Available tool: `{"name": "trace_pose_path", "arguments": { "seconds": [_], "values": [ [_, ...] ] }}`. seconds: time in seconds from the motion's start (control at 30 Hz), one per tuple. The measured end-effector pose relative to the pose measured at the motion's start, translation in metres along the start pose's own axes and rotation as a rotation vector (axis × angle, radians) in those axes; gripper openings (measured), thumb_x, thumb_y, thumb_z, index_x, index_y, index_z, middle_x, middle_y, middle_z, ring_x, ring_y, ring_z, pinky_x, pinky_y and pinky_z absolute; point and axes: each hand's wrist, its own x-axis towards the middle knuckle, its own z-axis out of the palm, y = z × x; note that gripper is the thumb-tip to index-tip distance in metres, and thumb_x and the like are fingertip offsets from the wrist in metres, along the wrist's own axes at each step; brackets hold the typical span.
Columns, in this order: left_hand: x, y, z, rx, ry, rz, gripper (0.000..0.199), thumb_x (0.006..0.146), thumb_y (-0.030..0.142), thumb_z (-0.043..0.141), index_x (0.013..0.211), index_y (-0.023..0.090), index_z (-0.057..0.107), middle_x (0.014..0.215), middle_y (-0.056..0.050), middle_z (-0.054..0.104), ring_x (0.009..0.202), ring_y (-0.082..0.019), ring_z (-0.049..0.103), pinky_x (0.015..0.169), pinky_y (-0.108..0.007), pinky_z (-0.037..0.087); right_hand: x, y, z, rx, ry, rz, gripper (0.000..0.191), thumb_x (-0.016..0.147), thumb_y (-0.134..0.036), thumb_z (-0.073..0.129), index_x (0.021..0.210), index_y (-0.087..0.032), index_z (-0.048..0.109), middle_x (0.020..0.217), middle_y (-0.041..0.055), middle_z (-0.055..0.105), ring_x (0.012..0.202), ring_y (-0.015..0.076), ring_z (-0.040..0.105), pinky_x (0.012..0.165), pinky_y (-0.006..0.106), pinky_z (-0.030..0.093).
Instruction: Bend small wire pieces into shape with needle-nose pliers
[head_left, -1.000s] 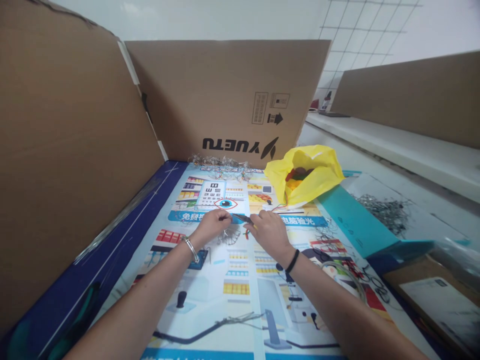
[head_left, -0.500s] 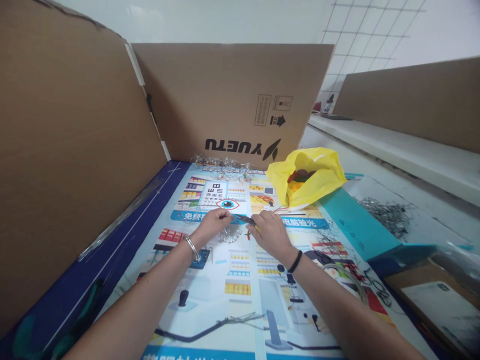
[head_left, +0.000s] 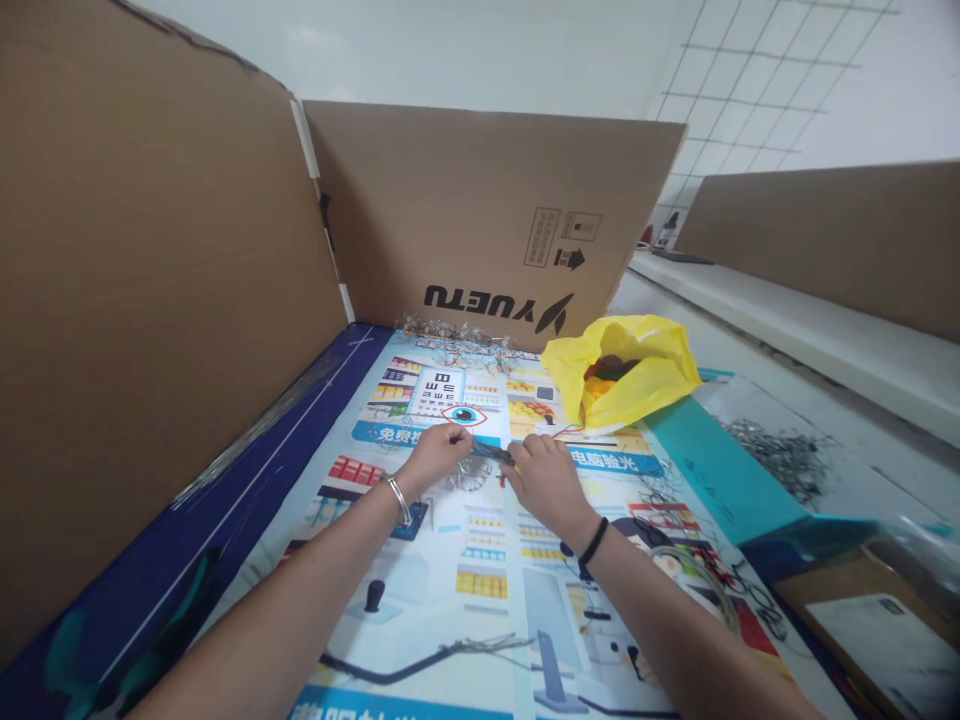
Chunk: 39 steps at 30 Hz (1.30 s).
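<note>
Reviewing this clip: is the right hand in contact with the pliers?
Touching. The head view shows the right hand wrapped around the pliers, their dark front end sticking out toward the left hand.

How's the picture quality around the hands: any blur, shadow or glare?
Head view: fine detail is soft at the dark tool between the left hand and right hand; same view, shadow darkens the left side of the back cardboard panel; same view, pale glare on the clear plastic at lower right.
</note>
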Motion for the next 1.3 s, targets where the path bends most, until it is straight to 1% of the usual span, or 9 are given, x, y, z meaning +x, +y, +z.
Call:
{"name": "trace_pose_path", "arguments": {
  "seconds": [0.2,0.33,0.47,0.67,0.77,0.93,1.1,1.2,1.3],
  "values": [
    [0.001,-0.003,-0.002,-0.124,-0.016,-0.052,0.022,0.068,0.032,0.047,0.054,0.016,0.042,0.048,0.006,0.032,0.046,-0.007,0.029,0.046,-0.020,0.023,0.001,0.006,-0.001,0.011,0.009,-0.018,0.023,0.085,-0.037,0.044,0.091,-0.020,0.057,0.085,0.0070,0.053,0.083,0.0208,0.042,0.074,0.032,0.023],
    [0.001,-0.002,-0.003,-0.116,-0.024,-0.033,0.026,0.067,0.034,0.048,0.051,0.017,0.038,0.049,0.006,0.032,0.048,-0.007,0.029,0.046,-0.020,0.024,0.000,0.004,-0.003,0.018,0.021,-0.038,0.021,0.084,-0.035,0.046,0.093,-0.020,0.057,0.086,0.0069,0.052,0.085,0.0208,0.041,0.076,0.032,0.023],
    [0.001,0.000,-0.003,-0.104,0.004,-0.033,0.025,0.066,0.033,0.049,0.050,0.016,0.038,0.049,0.006,0.033,0.050,-0.007,0.030,0.048,-0.020,0.026,0.000,0.001,-0.004,0.006,0.016,0.000,0.020,0.083,-0.035,0.047,0.092,-0.020,0.057,0.086,0.0070,0.052,0.086,0.0212,0.041,0.076,0.032,0.023],
    [0.001,-0.004,0.000,-0.117,0.066,-0.034,0.021,0.065,0.030,0.049,0.052,0.016,0.041,0.050,0.006,0.035,0.050,-0.007,0.032,0.047,-0.019,0.027,-0.001,-0.004,-0.005,0.003,0.017,0.037,0.020,0.084,-0.033,0.045,0.097,-0.021,0.054,0.090,0.0071,0.052,0.089,0.0222,0.041,0.077,0.034,0.025],
    [0.002,-0.006,0.001,-0.120,0.080,-0.048,0.019,0.065,0.030,0.049,0.053,0.016,0.043,0.049,0.006,0.035,0.049,-0.008,0.032,0.046,-0.019,0.026,-0.001,-0.005,-0.003,0.070,0.019,0.072,0.019,0.084,-0.031,0.045,0.098,-0.021,0.054,0.091,0.0071,0.052,0.091,0.0218,0.041,0.077,0.033,0.026],
    [0.002,-0.005,0.001,-0.095,0.050,-0.036,0.020,0.064,0.029,0.049,0.051,0.016,0.042,0.050,0.006,0.036,0.049,-0.007,0.032,0.045,-0.019,0.025,0.000,-0.001,0.008,0.292,0.049,0.154,0.022,0.083,-0.031,0.047,0.100,-0.020,0.052,0.097,0.0068,0.053,0.094,0.0210,0.044,0.077,0.030,0.030],
    [0.001,-0.004,0.001,-0.130,0.042,-0.058,0.021,0.064,0.031,0.050,0.052,0.016,0.041,0.048,0.006,0.035,0.047,-0.007,0.031,0.044,-0.019,0.024,0.004,0.006,0.018,0.476,0.070,0.071,0.021,0.083,-0.030,0.045,0.099,-0.018,0.052,0.093,0.0051,0.057,0.090,0.0174,0.049,0.076,0.028,0.034],
    [0.001,-0.003,-0.002,-0.181,0.021,-0.084,0.022,0.064,0.033,0.052,0.054,0.016,0.043,0.047,0.007,0.035,0.044,-0.006,0.030,0.043,-0.019,0.024,0.005,0.011,0.019,0.511,0.122,0.087,0.021,0.085,-0.030,0.041,0.097,-0.018,0.053,0.088,0.0036,0.058,0.084,0.0157,0.050,0.071,0.026,0.036],
    [0.000,0.001,-0.005,-0.218,-0.025,-0.118,0.025,0.064,0.038,0.054,0.055,0.017,0.043,0.045,0.008,0.033,0.041,-0.005,0.028,0.042,-0.019,0.022,0.005,0.013,0.016,0.402,0.126,0.126,0.023,0.086,-0.033,0.041,0.095,-0.018,0.055,0.085,0.0044,0.057,0.081,0.0166,0.050,0.070,0.026,0.034]
  ]
}}
